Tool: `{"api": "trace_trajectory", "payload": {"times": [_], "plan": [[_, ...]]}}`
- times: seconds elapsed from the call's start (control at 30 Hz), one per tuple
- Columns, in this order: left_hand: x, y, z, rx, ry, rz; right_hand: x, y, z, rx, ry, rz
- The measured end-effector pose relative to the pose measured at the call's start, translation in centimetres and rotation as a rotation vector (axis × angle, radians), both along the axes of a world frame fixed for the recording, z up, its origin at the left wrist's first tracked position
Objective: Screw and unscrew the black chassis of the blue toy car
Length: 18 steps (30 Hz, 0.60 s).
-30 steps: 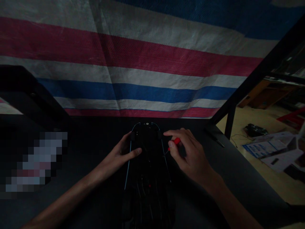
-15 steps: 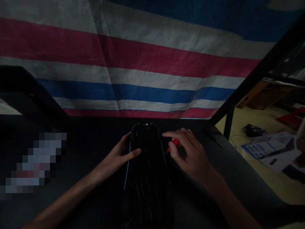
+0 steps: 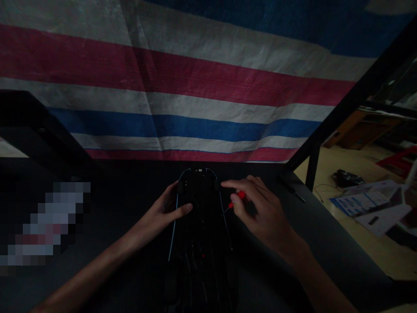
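A long black flat frame with thin blue edge lines [image 3: 200,217] lies on the dark table [image 3: 124,204] in front of me, its details lost in the dim light. My left hand [image 3: 163,211] rests on the frame's left side, thumb laid across it. My right hand [image 3: 260,213] pinches a small red-handled screwdriver [image 3: 237,198], its thin tip pointing down at the frame's right edge.
A red, white and blue striped tarp [image 3: 195,87] hangs behind the table. A black post [image 3: 312,167] stands at the table's right corner. A dark slim tool [image 3: 295,193] lies near that corner. Papers [image 3: 368,204] and a dark device [image 3: 347,177] lie on the floor at right.
Both hands stay in nearly the same place on the frame; the view has shifted very slightly and the screwdriver moved a touch.
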<state>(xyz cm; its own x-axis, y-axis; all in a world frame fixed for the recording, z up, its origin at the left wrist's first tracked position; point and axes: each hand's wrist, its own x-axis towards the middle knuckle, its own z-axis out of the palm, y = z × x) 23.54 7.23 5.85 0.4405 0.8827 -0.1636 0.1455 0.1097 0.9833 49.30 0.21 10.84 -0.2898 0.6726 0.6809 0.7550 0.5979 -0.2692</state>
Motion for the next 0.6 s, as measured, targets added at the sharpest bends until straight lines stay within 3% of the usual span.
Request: {"api": "trace_trajectory", "payload": {"times": [0.6], "plan": [[0.0, 0.11, -0.27, 0.037, 0.047, -0.002, -0.46, 0.04, -0.46, -0.04, 0.071, 0.022]]}}
